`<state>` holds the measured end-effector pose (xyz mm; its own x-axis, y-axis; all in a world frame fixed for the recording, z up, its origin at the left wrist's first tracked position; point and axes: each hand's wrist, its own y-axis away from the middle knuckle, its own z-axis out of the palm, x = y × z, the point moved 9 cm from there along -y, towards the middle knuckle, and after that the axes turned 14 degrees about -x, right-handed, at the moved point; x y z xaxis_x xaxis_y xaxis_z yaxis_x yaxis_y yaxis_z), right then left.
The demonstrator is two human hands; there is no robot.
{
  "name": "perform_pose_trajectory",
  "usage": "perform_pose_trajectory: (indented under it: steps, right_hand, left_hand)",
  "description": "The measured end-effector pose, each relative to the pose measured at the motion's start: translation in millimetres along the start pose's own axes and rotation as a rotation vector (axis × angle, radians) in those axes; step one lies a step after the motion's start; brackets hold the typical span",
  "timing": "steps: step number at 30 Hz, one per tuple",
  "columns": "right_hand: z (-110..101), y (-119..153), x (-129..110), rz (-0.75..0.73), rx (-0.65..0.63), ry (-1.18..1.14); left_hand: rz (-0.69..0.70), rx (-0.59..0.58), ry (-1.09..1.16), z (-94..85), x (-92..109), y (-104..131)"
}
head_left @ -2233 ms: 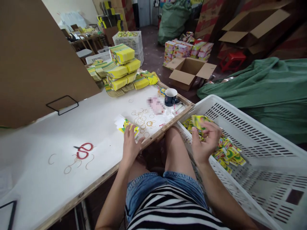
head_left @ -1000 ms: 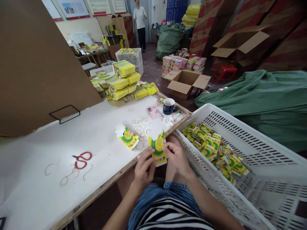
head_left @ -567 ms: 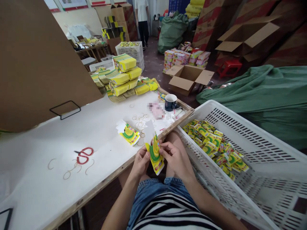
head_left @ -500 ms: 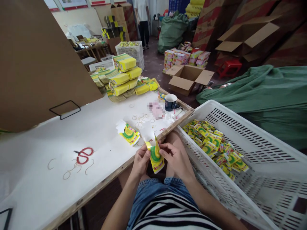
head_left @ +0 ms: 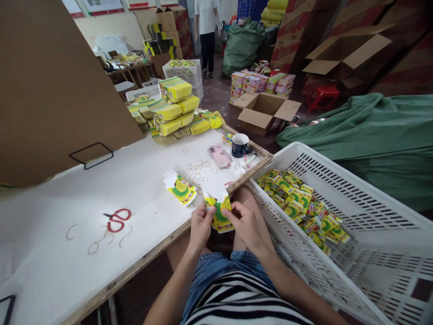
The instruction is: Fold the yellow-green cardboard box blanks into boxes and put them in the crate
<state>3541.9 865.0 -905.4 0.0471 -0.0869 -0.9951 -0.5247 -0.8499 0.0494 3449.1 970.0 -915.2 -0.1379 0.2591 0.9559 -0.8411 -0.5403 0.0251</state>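
Between my two hands, over my lap at the table's edge, is a small yellow and green printed carton (head_left: 221,216) with white flaps at its upper end. My left hand (head_left: 202,223) pinches its left side between thumb and fingers. On the opposite side, my right hand (head_left: 247,223) grips it the same way. Just beyond them on the white table (head_left: 135,194) lies a small stack of flat cartons (head_left: 181,189) in the same print. Rubber bands (head_left: 198,174) are scattered behind that stack.
Red-handled scissors (head_left: 119,220) lie to the left. Yellow carton bundles (head_left: 176,106) are piled at the table's far end, near a dark mug (head_left: 240,146). At right stands a white crate (head_left: 382,185) holding many small cartons (head_left: 301,198). A person (head_left: 207,34) stands in the background.
The carton in my hands has turned and opened wider, so its printed face shows more broadly and its lower end sits higher. The person in the background has come closer.
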Motion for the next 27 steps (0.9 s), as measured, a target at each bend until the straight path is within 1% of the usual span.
perform_pose_trajectory:
  steps: [3, 6, 9, 11, 14, 17, 22, 25, 27]
  right_hand:
    - [-1.2, -0.7, 5.6, 0.006, 0.004, 0.008]
    - [-8.4, -1.5, 6.3, -0.020, 0.054, 0.047]
    - [-15.4, -2.4, -0.1, -0.071, 0.083, 0.070]
    - [-18.4, -2.0, -7.9, -0.118, 0.081, 0.054]
    - [-18.6, -1.2, -21.3, -0.198, 0.022, 0.031]
    - [-16.5, -2.5, -28.7, -0.239, -0.082, 0.032]
    - [-13.0, -7.6, -27.8, -0.198, -0.255, -0.030]
    - [-5.2, -9.4, -26.9, -0.171, -0.348, -0.072]
    - [-0.2, -11.1, -28.0, -0.184, -0.373, -0.068]
  left_hand:
    - [-0.008, 0.007, -0.043, -0.4, 0.9, -2.1]
    - [0.005, -0.021, -0.070, 4.2, 5.5, -1.6]
    - [0.030, -0.055, -0.104, 9.7, 13.4, 1.7]
    - [0.029, -0.095, -0.121, 13.1, 17.2, 3.9]
    - [0.022, -0.200, -0.136, 18.7, 21.9, 5.4]
    - [0.009, -0.306, -0.141, 23.0, 26.5, 5.6]
    - [-0.063, -0.428, 0.018, 28.8, 29.2, 8.7]
    - [-0.088, -0.488, 0.079, 31.8, 26.7, 14.3]
    - [-0.083, -0.515, 0.090, 31.0, 22.6, 17.8]
